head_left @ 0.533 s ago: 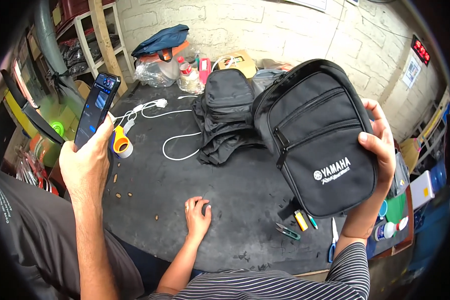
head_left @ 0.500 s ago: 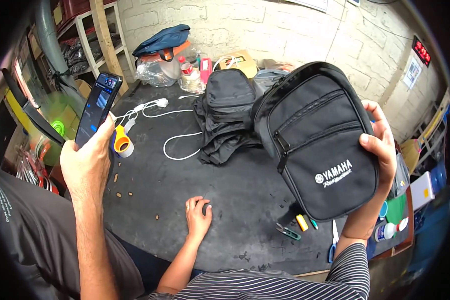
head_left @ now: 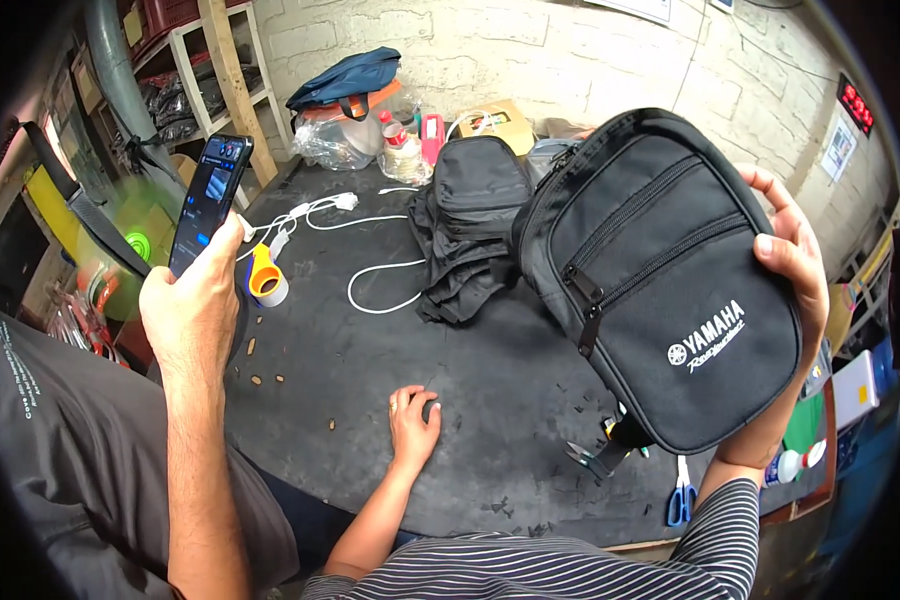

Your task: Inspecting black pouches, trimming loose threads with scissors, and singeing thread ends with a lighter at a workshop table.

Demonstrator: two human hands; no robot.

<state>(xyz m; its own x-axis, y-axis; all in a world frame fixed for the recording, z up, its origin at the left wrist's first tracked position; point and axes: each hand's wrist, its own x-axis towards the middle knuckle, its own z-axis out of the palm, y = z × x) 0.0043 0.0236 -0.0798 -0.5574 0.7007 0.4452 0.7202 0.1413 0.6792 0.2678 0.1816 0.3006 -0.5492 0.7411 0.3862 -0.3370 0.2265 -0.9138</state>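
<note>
My right hand (head_left: 795, 250) grips a small black zippered bag (head_left: 670, 290) by its right edge, thumb on the front and fingers behind. The bag is held up over the right side of the table, tilted, with two zippers and white lettering on its front. My left hand (head_left: 413, 425) rests on the dark table (head_left: 330, 480) near the front edge, fingers loosely curled and thumb apart, nothing seen in it. At the left, another person's hand (head_left: 195, 305) holds up a phone (head_left: 208, 205) with a lit screen.
Further back lie another black bag (head_left: 480, 190), white cables (head_left: 385, 285) and a yellow tape roll (head_left: 267, 283). Thread snips (head_left: 588, 458) and blue-handled scissors (head_left: 681, 500) lie near the right front. A bottle (head_left: 785, 467) stands at the right edge. A plastic-wrapped bundle (head_left: 335, 140) sits by the wall.
The whole view has shifted slightly, with most things now farther right. The bag has come a little nearer and covers part of the thread snips. My left hand stays on the table.
</note>
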